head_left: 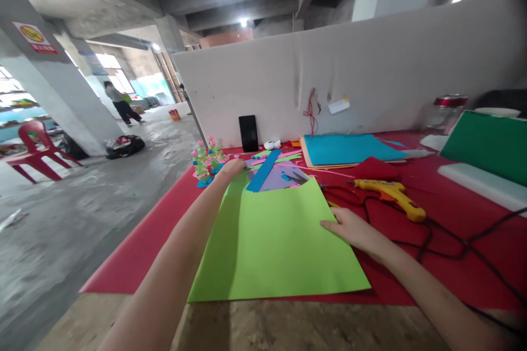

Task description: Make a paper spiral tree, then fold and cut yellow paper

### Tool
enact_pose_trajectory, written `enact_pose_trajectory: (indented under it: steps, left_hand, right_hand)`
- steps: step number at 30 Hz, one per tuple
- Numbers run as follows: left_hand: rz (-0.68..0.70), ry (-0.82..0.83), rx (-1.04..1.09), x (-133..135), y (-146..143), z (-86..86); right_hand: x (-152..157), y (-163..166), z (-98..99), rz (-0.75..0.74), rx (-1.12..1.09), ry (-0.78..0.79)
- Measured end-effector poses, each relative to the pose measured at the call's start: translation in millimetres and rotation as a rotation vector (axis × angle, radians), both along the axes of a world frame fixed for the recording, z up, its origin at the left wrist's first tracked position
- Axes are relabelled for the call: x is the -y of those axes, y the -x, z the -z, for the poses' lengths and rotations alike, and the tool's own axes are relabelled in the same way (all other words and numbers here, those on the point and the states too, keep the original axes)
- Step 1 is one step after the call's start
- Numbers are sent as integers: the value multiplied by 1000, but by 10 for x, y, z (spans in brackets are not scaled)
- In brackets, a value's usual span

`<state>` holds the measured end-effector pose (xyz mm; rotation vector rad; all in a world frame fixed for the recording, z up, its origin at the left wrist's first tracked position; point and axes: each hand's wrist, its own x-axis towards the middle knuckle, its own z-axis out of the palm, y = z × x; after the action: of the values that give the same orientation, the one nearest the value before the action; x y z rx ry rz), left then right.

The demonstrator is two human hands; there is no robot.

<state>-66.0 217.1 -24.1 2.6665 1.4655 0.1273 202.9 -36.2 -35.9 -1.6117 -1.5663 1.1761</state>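
Observation:
A lime-green sheet (272, 241) lies flat on the red table cover (140, 252) in front of me. My right hand (349, 228) rests on the sheet's right edge, fingers flat and stretched out. My left hand (233, 168) reaches far forward to the sheet's far left corner, next to small pink-and-green paper flower figures (205, 162). Its fingers are curled; I cannot make out whether they hold anything. A blue strip (263, 171) and a purple sheet (276, 180) with scraps lie just beyond the green sheet.
A yellow glue gun (395, 195) with a black cord (444, 241) lies to the right. A stack of blue and orange sheets (349, 149), a black phone (248, 132), a jar (444, 112) and green foam (489, 145) stand before a white partition (370, 66). A person walks far left.

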Motion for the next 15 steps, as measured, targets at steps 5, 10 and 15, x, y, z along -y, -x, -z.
enact_pose_trajectory:
  steps: [5,10,15]
  left_hand:
    - [-14,40,-69,-12,-34,-53]
    - [-42,116,-114,-50,-44,-110]
    - [-119,158,-120,-67,-109,-180]
  right_hand:
    - [-27,-36,84,-10,-89,16]
    - [-48,-46,135,-39,-157,17]
    - [-52,-35,143,-27,-137,5]
